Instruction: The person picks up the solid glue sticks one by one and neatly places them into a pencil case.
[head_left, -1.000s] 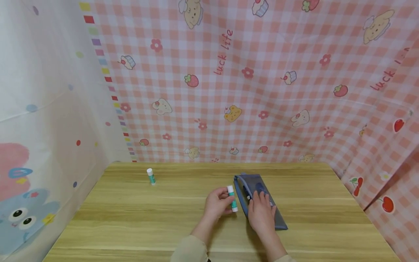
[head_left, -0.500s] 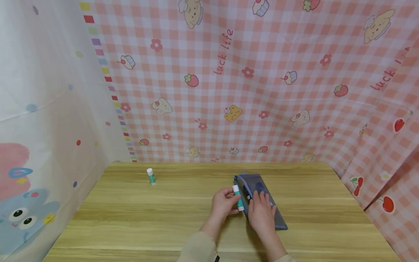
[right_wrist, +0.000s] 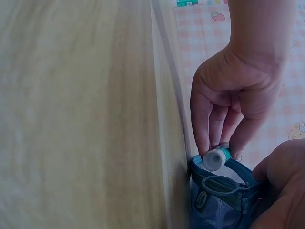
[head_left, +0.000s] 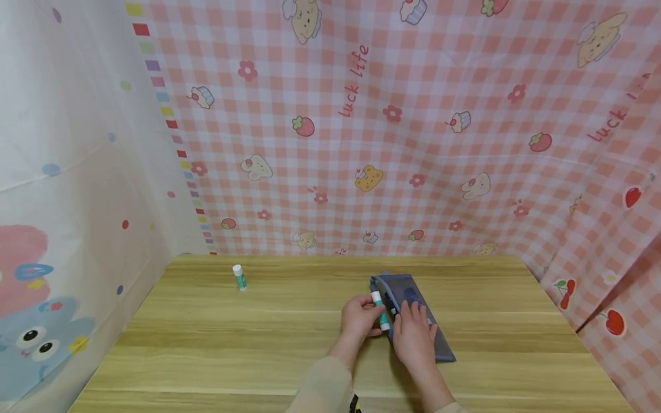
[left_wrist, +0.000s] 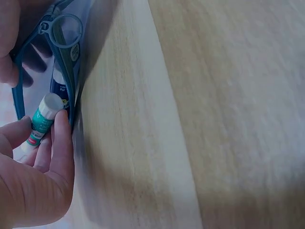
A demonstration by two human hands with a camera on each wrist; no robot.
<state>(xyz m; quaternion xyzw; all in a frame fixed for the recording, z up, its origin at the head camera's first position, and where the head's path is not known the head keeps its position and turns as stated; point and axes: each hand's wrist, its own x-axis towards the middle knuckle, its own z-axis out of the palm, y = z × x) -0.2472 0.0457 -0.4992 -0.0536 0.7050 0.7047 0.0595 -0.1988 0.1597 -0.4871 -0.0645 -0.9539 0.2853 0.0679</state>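
Note:
My left hand (head_left: 358, 318) pinches a glue stick (head_left: 381, 315) with a white cap and teal label between thumb and fingers. The stick sits at the mouth of a blue-grey, see-through pencil case (head_left: 441, 347) lying on the table. My right hand (head_left: 415, 338) lies over the case and grips its upper edge, so the mouth gapes toward the left hand. Inside the mouth, the left wrist view shows a dark blue tube (left_wrist: 60, 90) with a white end. A ring-shaped zipper pull (right_wrist: 220, 185) hangs at the case's near end.
A second glue stick (head_left: 240, 277) stands upright at the back left of the wooden table (head_left: 206, 350). Pink checked cloth (head_left: 335, 143) hangs behind the table, and white printed cloth (head_left: 103, 229) hangs on the left.
My left hand has moved right with the glue stick, from beside the pencil case to its mouth, tilting the stick a little more. The right hand has stayed in place.

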